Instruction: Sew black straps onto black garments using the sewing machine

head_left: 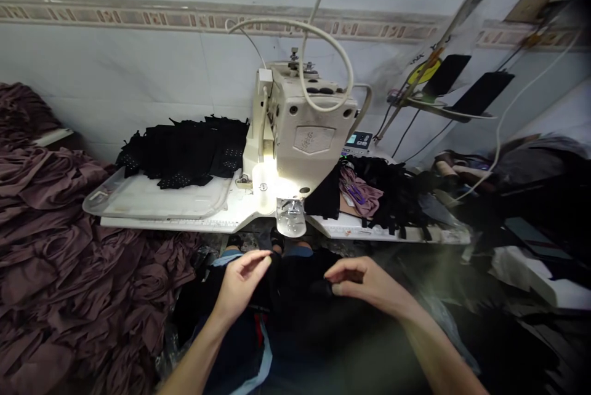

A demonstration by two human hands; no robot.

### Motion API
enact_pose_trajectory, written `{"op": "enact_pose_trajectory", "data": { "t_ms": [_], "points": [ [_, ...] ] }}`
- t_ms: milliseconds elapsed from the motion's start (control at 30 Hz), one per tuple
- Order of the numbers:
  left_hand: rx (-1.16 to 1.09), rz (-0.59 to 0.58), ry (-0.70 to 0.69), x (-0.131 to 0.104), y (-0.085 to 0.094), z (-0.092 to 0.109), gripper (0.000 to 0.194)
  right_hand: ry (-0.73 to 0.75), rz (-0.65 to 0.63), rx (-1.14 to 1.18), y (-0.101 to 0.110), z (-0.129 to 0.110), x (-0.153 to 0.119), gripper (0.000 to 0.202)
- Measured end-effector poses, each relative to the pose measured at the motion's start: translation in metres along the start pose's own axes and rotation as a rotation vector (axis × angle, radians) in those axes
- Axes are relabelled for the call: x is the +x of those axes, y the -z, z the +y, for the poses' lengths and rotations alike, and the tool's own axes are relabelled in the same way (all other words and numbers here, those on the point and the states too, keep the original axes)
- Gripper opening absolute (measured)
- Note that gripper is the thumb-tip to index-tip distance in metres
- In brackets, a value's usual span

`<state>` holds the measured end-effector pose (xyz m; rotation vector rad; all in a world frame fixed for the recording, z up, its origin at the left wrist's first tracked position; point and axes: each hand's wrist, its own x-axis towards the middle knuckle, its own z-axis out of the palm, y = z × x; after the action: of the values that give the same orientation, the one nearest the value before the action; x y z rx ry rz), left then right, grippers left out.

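Black fabric (pixel 295 284) lies over the lap below the sewing machine (pixel 309 136), its outline hard to make out. My left hand (pixel 244 281) pinches a part of it between thumb and fingers, left of the machine's free arm. On the right, my right hand (pixel 360 281) has its thumb and fingers closed on another dark part of the black fabric. Both hands are in front of the table edge, apart from each other. The machine's lamp lights the needle area and the small metal plate (pixel 290 219), where no fabric shows.
Black pieces (pixel 184 152) are piled on a clear plastic tray (pixel 106 201) at left. Mauve fabric (pixel 78 272) heaps up on the far left. Right of the machine, black strips (pixel 392 186) and purple-handled scissors (pixel 356 193) lie on the white table (pixel 369 230). Thread cones (pixel 482 93) stand at upper right.
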<state>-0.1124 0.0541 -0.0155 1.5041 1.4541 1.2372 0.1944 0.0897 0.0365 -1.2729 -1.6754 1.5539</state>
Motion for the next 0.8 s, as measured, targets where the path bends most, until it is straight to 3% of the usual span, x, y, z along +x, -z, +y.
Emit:
{"op": "enact_pose_trajectory", "data": {
  "t_ms": [167,300,400,500,633,733,800],
  "points": [
    [-0.36,-0.256,0.201,-0.026,-0.028,0.019,0.03,0.209,0.234,-0.083,-0.033,0.007,0.017,0.025],
    [-0.361,-0.408,0.217,-0.033,-0.039,0.023,0.036,0.287,0.149,-0.114,-0.059,0.007,0.027,0.024],
    [-0.322,-0.456,0.244,-0.033,-0.035,0.023,0.039,0.297,0.071,-0.072,-0.06,0.005,0.028,0.041],
    [-0.319,-0.441,0.241,-0.03,-0.026,0.028,0.036,0.255,0.085,0.05,-0.057,0.002,0.026,0.045],
    [-0.273,-0.301,0.011,-0.023,-0.016,0.049,0.022,0.317,0.287,0.123,-0.058,-0.012,0.028,0.038],
    [0.021,-0.126,-0.323,-0.012,-0.013,0.069,0.011,0.442,0.438,0.051,-0.059,-0.029,0.036,0.035],
    [0.264,-0.047,-0.572,0.0,-0.011,0.079,0.017,0.536,0.486,-0.023,-0.057,-0.04,0.046,0.036]
  ]
}}
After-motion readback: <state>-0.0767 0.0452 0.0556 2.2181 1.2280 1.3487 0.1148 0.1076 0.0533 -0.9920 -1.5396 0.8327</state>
